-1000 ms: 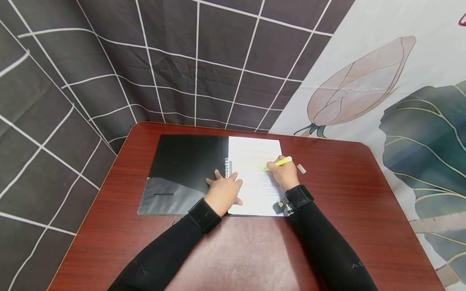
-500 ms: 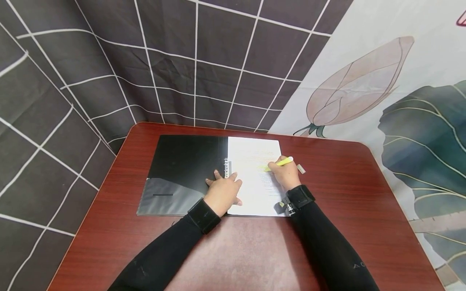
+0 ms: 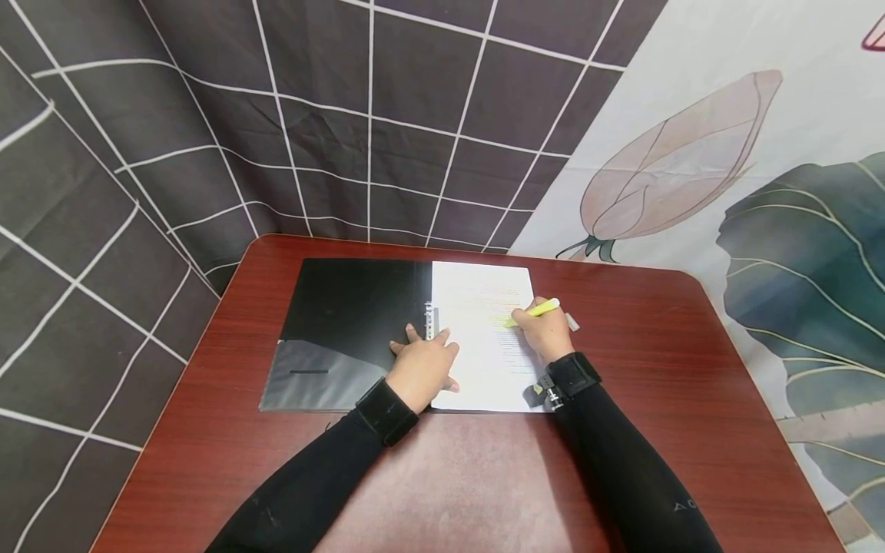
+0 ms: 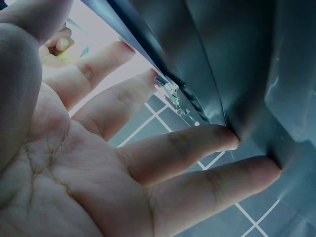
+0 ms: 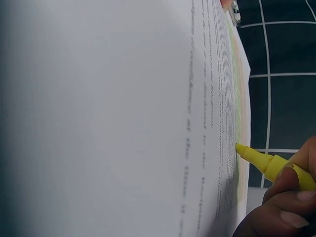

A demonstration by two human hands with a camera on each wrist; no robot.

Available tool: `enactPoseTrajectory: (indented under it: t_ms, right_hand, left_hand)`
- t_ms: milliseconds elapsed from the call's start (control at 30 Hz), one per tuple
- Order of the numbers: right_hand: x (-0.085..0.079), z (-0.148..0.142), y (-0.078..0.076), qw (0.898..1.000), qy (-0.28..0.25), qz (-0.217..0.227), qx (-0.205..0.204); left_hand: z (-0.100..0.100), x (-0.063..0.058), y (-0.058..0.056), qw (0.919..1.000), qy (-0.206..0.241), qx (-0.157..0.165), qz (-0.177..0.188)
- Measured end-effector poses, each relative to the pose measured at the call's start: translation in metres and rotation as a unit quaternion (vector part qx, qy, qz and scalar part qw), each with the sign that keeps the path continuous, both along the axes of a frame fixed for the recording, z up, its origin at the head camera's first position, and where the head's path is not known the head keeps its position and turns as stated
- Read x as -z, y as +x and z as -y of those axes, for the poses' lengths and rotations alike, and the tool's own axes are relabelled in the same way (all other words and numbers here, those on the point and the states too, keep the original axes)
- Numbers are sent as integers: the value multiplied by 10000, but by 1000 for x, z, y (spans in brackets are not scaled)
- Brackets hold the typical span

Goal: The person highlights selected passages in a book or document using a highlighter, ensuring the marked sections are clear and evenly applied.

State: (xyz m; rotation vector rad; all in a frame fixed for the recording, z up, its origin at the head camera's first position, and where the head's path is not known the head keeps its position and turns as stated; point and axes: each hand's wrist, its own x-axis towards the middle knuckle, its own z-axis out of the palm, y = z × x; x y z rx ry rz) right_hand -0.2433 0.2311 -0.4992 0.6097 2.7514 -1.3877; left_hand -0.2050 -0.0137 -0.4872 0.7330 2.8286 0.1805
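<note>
My right hand point(image 3: 546, 336) pinches a yellow highlighter point(image 3: 542, 307), whose tip point(image 5: 240, 148) touches the printed page point(image 3: 477, 288) on the right side of an open black binder point(image 3: 359, 296). Coloured bands run across several lines of text there. With fingers spread, my left hand point(image 3: 423, 370) rests across the binder's spine, partly on the black cover and partly on the page. Its fingertips point(image 4: 229, 137) touch the binder in the left wrist view. Just beyond them shows the metal ring clasp point(image 3: 432, 319).
A small pale piece point(image 3: 571, 322), perhaps an eraser, lies right of the page, partly behind my right hand. The binder's left cover has a grey pocket point(image 3: 318, 376). All this is on a reddish-brown table point(image 3: 664, 346), with a gridded dark cloth point(image 3: 332, 138) behind.
The highlighter and my right hand have slid slightly right along the page, now covering part of the small pale piece. My left hand stays in place.
</note>
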Motion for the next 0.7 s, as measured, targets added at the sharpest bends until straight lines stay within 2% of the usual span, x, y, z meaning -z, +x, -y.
enactPoseTrajectory:
  t_ms: [100, 300, 333, 467, 700]
  right_hand:
    - [0, -1, -1, 10000, 57, -23, -16]
    - [0, -3, -2, 9999, 123, 44, 29]
    - [-1, -4, -2, 9999, 125, 62, 46]
    - [-3, -5, 0, 9999, 96, 56, 68]
    - [0, -6, 0, 9996, 265, 27, 103]
  left_hand:
    - [-1, 7, -3, 10000, 3, -12, 6]
    - [-4, 51, -19, 9998, 54, 14, -210]
    - [-4, 56, -21, 9997, 55, 26, -233]
    - [-4, 62, -24, 9993, 138, 73, -327]
    - [-2, 56, -17, 9983, 240, 72, -527]
